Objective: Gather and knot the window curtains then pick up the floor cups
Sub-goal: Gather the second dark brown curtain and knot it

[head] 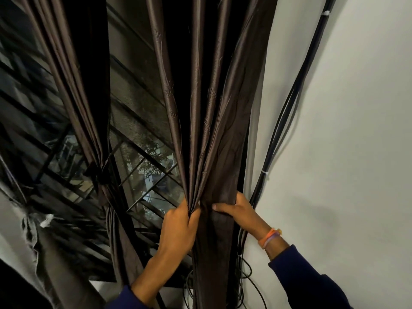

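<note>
Head view, right curtain: a dark brown satin curtain (214, 121) with a faint embossed pattern hangs at the right edge of the window, its pleats drawn together into a bunch at the level of the hands.
Head view, left hand: the left hand (178, 228) grips the gathered pleats from the left side, fingers (193, 216) curled round the folds and clamped on the fabric.
Head view, right hand: the right hand (240, 211) holds the curtain's right edge, thumb across the front, remaining fingers wrapped behind the cloth and hidden.
Head view, wrist: orange and pale bands (270, 237) sit on the right wrist, above a dark blue sleeve (307, 279).
Head view, left curtain: a second brown curtain (73, 90) hangs further left, already tied into a knot (100, 175) about mid-height.
Head view, window: a black metal grille (147, 170) with mesh shows between the two curtains; foliage is visible beyond.
Head view, wall: a white wall (345, 130) lies right of the curtain, with a bundle of black cables (287, 108) running down it, just beside the held curtain.
Head view, far left: grey cloth (31, 233) hangs at the lower left.
</note>
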